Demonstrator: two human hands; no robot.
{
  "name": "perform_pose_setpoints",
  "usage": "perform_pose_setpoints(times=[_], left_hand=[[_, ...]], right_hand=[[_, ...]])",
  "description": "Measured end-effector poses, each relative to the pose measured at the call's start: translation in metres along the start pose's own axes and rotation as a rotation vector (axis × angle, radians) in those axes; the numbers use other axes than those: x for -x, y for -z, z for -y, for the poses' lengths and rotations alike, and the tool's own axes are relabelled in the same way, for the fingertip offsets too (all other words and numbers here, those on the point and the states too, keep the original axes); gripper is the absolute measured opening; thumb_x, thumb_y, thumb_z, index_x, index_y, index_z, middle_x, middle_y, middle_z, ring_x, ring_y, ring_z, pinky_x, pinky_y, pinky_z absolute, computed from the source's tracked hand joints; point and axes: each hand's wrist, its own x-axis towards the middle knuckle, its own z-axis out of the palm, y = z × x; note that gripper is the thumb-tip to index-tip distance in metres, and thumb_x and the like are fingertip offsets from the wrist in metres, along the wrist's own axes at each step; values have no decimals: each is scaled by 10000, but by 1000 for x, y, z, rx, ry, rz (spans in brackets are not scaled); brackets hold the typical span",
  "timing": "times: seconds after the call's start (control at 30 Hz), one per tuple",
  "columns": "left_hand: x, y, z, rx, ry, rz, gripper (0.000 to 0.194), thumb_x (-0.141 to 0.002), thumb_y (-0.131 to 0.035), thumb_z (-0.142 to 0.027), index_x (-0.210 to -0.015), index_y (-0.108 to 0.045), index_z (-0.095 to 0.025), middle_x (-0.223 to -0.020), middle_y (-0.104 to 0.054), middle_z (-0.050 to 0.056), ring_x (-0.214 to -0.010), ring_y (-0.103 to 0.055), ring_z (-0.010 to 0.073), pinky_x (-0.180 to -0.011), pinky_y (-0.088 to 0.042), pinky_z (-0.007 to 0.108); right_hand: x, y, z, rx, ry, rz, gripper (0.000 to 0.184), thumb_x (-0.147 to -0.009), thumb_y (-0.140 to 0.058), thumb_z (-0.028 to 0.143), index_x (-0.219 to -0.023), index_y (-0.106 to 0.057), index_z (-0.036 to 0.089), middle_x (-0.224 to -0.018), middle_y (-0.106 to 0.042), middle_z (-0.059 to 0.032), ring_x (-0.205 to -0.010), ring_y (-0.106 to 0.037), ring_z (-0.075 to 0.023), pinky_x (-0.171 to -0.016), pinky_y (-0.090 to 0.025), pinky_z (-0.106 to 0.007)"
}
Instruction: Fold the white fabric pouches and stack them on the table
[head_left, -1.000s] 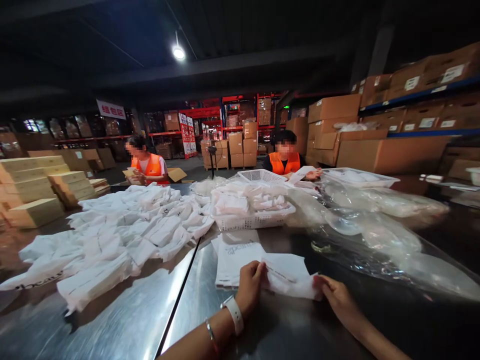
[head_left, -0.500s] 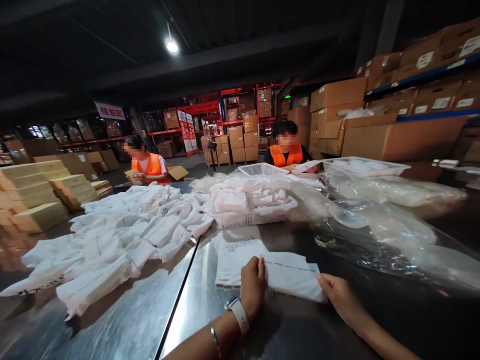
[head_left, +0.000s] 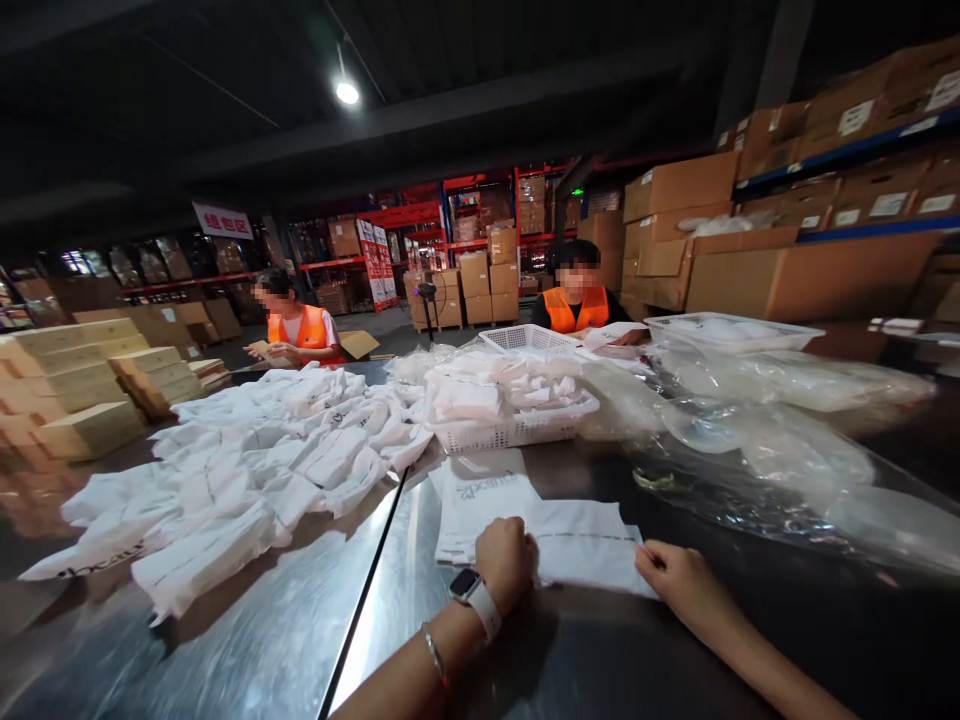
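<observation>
One white bag (head_left: 583, 540): right hand (head_left: 675, 580) pinching its right edge; left hand (head_left: 507, 562) curled at its left end, grip hidden; white stack (head_left: 484, 490) beyond left hand.

Metal table (head_left: 247, 650): white bag heap (head_left: 247, 480), flat stack (head_left: 461, 515), white basket (head_left: 491, 437), clear plastic (head_left: 780, 470).

White-banded smartwatch (head_left: 475, 602) (dark, squarish screen (head_left: 465, 584)) and slim silvery bracelet (head_left: 435, 654).

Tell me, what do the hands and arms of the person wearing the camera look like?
The left hand and right hand are gloveless, and no sleeves show. The left wrist wears a dark-faced, pale-strapped watch, with a thin silvery bracelet farther up. Nothing shows on the right wrist.
</observation>
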Motion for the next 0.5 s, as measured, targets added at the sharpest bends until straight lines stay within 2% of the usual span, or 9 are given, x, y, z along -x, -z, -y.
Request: perform_pose_setpoints(times=[0.07, 0.13, 0.17, 0.2, 0.27, 0.33, 0.37, 0.43, 0.5], left_hand=[[4, 10, -5, -41, -118, -59, 201, -857, -471, -122, -915, -661, -153, -826, -677, 112, -770, -629, 228, -692, -455, 310], [7, 16, -10, -55, -359, -134, 307, -904, -388, -101, -1054, -644, -178, -977, -688, 108, -908, -630, 227, -837, -480, 347], [8, 16, -13, -46, -496, -147, 339, -923, -365, -104, -1116, -630, -192, -1061, -683, 99, -995, -617, 224, -941, -460, 378], [8, 14, -15, -29, -612, -130, 349, -939, -367, -125, -1177, -610, -203, -1143, -669, 88, -1084, -591, 223, -1036, -413, 412], [9, 5, -15, 2, -729, 10, 373, -958, -403, -195, -1304, -542, -203, -1309, -603, 82, -1246, -511, 232, -1144, -313, 467], [9, -6, -10, -6, -713, 187, 447, -972, -414, -274, -1404, -451, -160, -1446, -481, 113, -1361, -403, 262, -1161, -290, 500], [9, -11, -8, -16, -678, 247, 487, -980, -402, -302, -1437, -406, -132, -1492, -414, 132, -1399, -346, 276, -1162, -286, 509], [9, -19, -3, -27, -622, 303, 534, -995, -365, -329, -1474, -339, -94, -1533, -325, 152, -1438, -262, 279, -1178, -251, 505], [11, -22, -1, -31, -601, 305, 547, -1001, -346, -353, -1478, -329, -86, -1541, -298, 159, -1448, -231, 274, -1188, -225, 496]], right_hand=[[-4, 5, 1, 115, 105, -185, 372, -787, -411, 513, -815, -626, 210, -801, -687, -98, -714, -647, -269, -612, -478, -360], [-12, 6, 11, 219, 287, -336, 438, -827, -444, 443, -1115, -623, 167, -1092, -682, -159, -958, -653, -313, -781, -524, -429], [-17, 5, 19, 260, 379, -342, 442, -853, -434, 389, -1185, -604, 149, -1168, -659, -173, -1050, -629, -313, -869, -512, -449], [-23, 1, 28, 291, 450, -283, 425, -876, -413, 322, -1211, -599, 137, -1201, -649, -176, -1107, -609, -302, -935, -493, -454], [-32, -12, 46, 321, 519, -81, 414, -872, -381, 180, -1208, -618, 129, -1217, -652, -165, -1169, -587, -273, -1012, -460, -441], [-40, -27, 58, 325, 500, 66, 444, -829, -390, 97, -1197, -636, 134, -1258, -636, -152, -1227, -552, -272, -1064, -415, -465], [-42, -34, 60, 319, 467, 96, 450, -816, -410, 90, -1200, -639, 137, -1285, -619, -151, -1250, -533, -282, -1077, -394, -488], [-45, -43, 58, 296, 371, 98, 428, -826, -451, 135, -1213, -634, 138, -1328, -582, -169, -1277, -502, -312, -1074, -377, -521], [-47, -45, 49, 262, 248, 86, 408, -863, -454, 218, -1223, -625, 129, -1323, -575, -206, -1257, -511, -351, -1014, -413, -549]])
